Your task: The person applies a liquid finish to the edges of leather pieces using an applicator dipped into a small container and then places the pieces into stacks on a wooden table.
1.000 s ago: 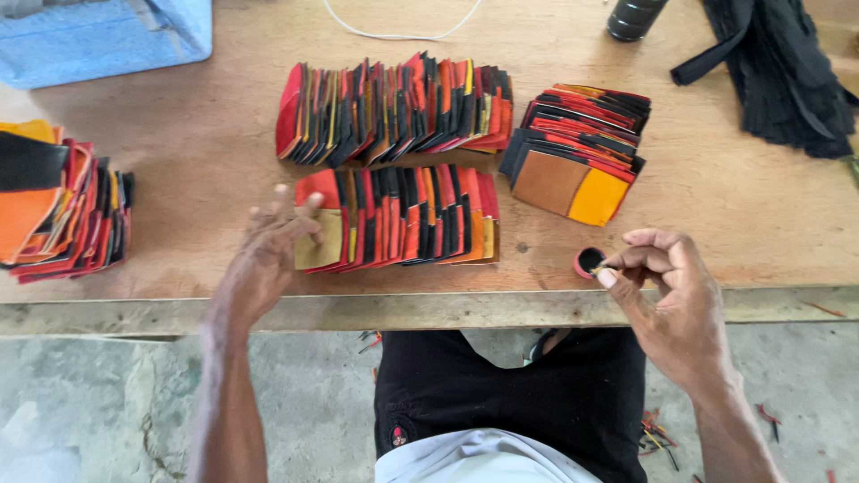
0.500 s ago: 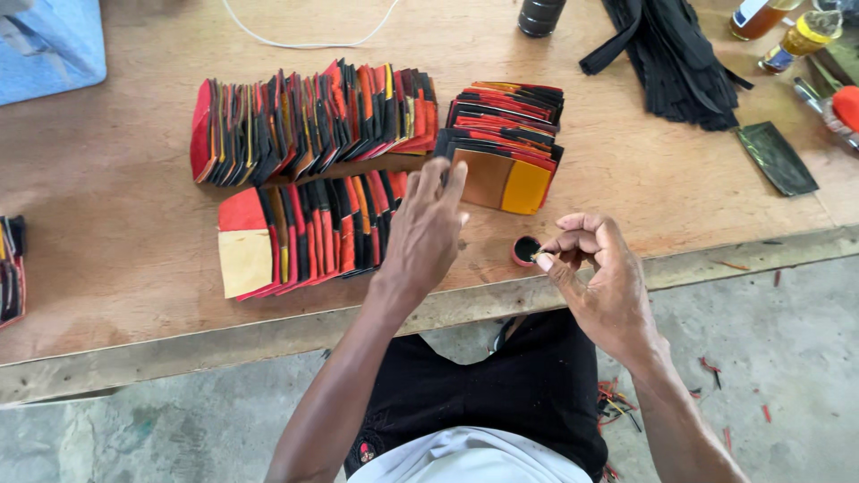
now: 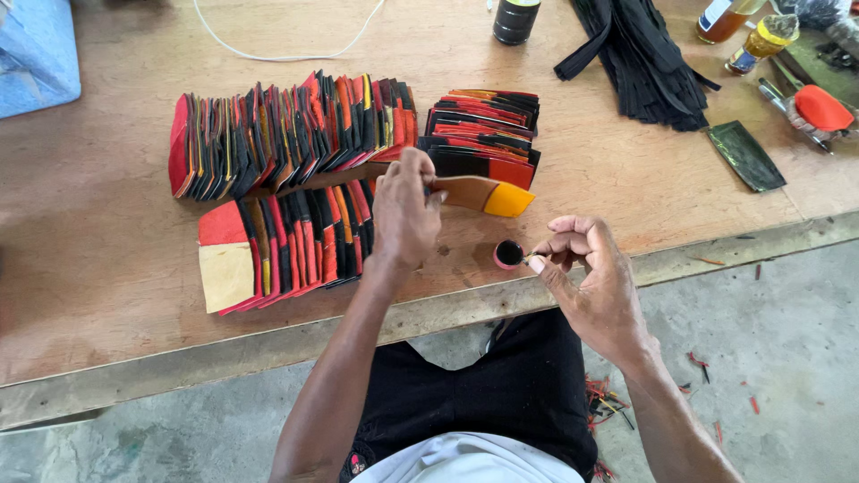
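— What lies toward the table's left edge?
— A blue box (image 3: 36,54) sits in the far left corner. Nearer the middle, two rows of leather pieces (image 3: 286,134), red, black and orange, stand fanned out; the front row (image 3: 277,246) runs close to the front edge.

— And the left hand?
— The left hand (image 3: 404,210) has its fingers closed on a tan piece with a yellow tip (image 3: 488,195), lifted just in front of a stack (image 3: 483,134).

— The right one?
— The right hand (image 3: 586,268), near the front edge, pinches a thin stick between thumb and forefinger, its tip at a small pink pot (image 3: 508,254) resting on the table (image 3: 626,179).

— Farther right?
— Black straps (image 3: 640,58), bottles (image 3: 747,31).
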